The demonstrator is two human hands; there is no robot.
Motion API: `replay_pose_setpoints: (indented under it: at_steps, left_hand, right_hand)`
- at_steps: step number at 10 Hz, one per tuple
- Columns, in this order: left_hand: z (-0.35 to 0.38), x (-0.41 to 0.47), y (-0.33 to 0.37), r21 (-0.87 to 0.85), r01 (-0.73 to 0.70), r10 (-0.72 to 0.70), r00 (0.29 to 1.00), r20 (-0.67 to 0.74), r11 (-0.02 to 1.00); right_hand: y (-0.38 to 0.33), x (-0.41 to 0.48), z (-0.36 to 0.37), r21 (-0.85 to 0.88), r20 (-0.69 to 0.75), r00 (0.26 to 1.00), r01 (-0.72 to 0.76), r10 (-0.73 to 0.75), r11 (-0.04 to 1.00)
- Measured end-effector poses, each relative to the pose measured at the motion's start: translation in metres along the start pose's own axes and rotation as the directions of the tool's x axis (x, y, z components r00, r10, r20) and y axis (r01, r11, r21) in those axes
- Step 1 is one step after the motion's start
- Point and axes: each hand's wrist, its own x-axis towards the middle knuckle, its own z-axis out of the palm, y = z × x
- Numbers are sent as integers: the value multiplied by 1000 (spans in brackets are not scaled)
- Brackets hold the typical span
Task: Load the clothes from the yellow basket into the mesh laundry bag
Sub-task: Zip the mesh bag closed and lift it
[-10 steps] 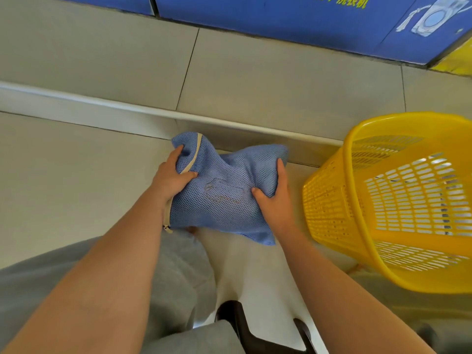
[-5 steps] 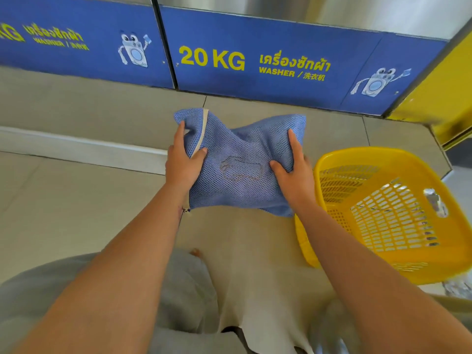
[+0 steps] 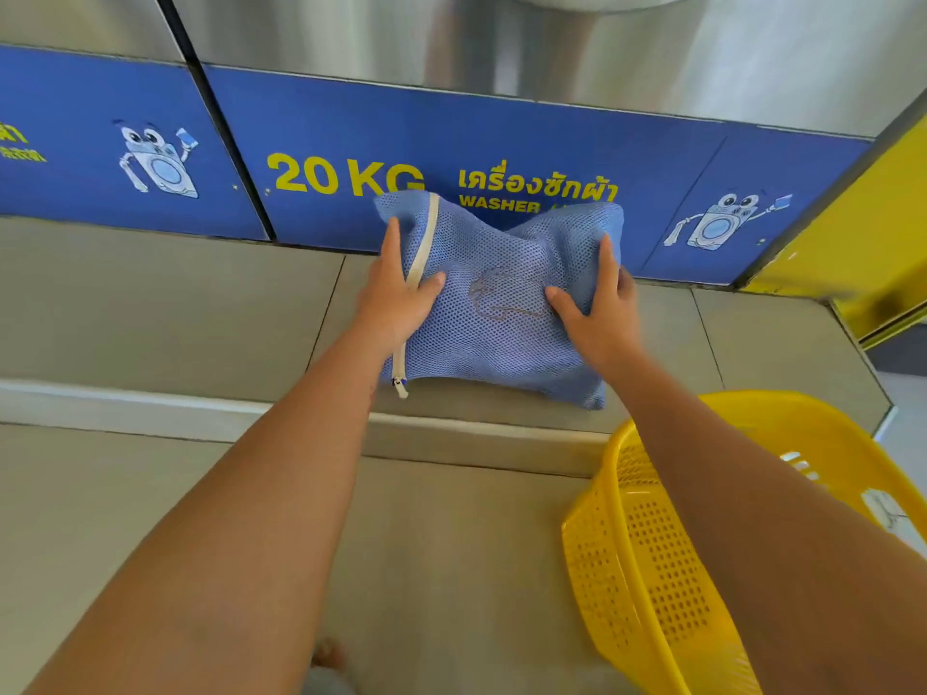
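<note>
Stuffed blue mesh laundry bag (image 3: 501, 313), zipper shut, is clamped at both ends by left hand (image 3: 394, 298) and right hand (image 3: 599, 313) grips; yellow basket (image 3: 667, 559) seen empty.

This is a self-service laundromat. Across the upper part of the frame runs a row of steel-fronted washing machines (image 3: 652, 57), their blue base panels (image 3: 501, 158) lettered in yellow "20 KG" and "WASHER" beside cartoon washer mascots (image 3: 159, 160), standing on a raised beige tiled step (image 3: 150, 303).

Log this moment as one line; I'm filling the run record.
left hand: grips mesh laundry bag | right hand: grips bag | yellow basket: lower right
</note>
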Motion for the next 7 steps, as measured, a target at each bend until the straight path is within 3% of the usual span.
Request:
replay_pose_setpoints:
  at_steps: [1,2,3,5,6,7]
  left_hand:
    - [27,9,-14,398,-78,9,985,173,914]
    - [41,9,-22,669,-174,142,985,102,723]
    - [50,16,-27,740,-244,277,957,81,626]
    - [54,37,-15,790,-182,162,981,106,585]
    - [43,25,15,830,-125,18,990,138,543]
    - [25,16,65,837,-124,-35,985,168,533]
  right_hand:
    - [18,9,9,-323,84,996,44,-18,945]
    - [28,11,17,-639,78,981,185,-177,747]
    - [32,20,26,-670,70,967,227,-245,707]
    - [29,44,26,-648,184,971,235,-150,724]
    - [8,39,2,-647,292,956,224,-34,729]
    - [-29,30,-36,-640,347,937,211,33,739]
